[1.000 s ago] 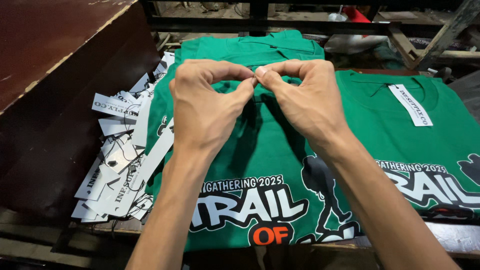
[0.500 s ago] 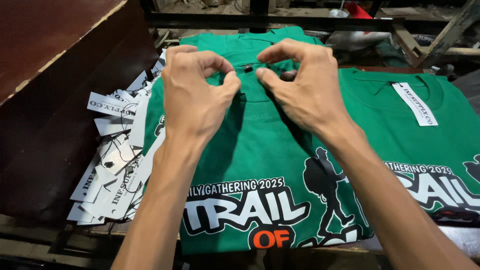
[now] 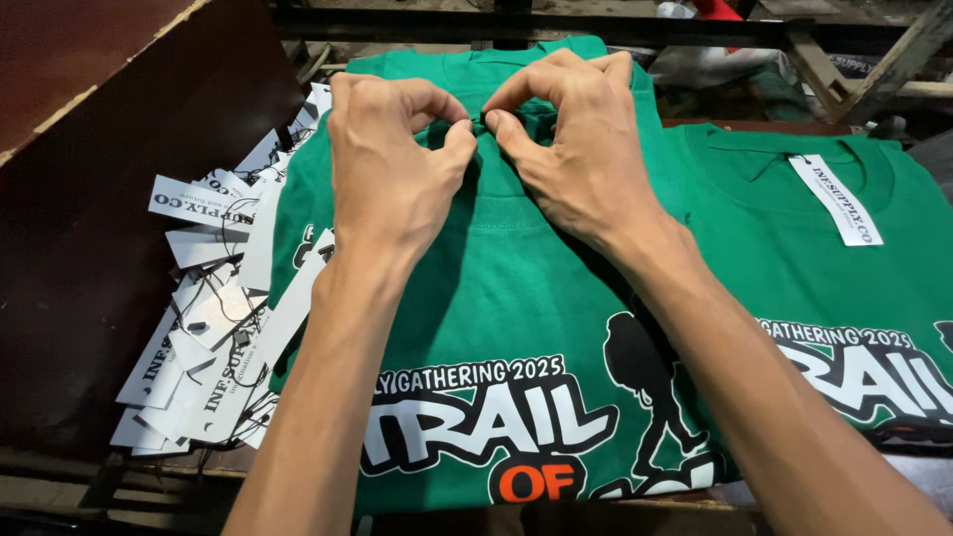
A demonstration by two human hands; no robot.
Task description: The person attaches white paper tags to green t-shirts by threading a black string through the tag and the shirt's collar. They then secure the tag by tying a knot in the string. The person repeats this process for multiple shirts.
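Left hand (image 3: 392,164): fingers curled, thumb and forefinger pinched shut on the fabric at the collar of the green T-shirt (image 3: 496,298).
Right hand (image 3: 576,149): likewise curled, thumb and forefinger pinching the same bunch of collar fabric, fingertips almost touching those of the left hand.
Item in hand: the green T-shirt lies flat, front up, at the centre of the tabletop (image 3: 149,467), white and orange print toward the viewer, collar away from the viewer.
Progress: judged to be mid-step; no white tag is visible at this collar, and anything small between the fingertips is hidden.
Done, as far as seen: the second green T-shirt (image 3: 824,278), just beside on the right, already carries a white paper tag (image 3: 834,199) at its neck.
Left to do: a loose heap of white tags with strings (image 3: 213,328) remains at the left edge.
Containers: none in view; the tags lie loose against a dark brown board (image 3: 89,199).
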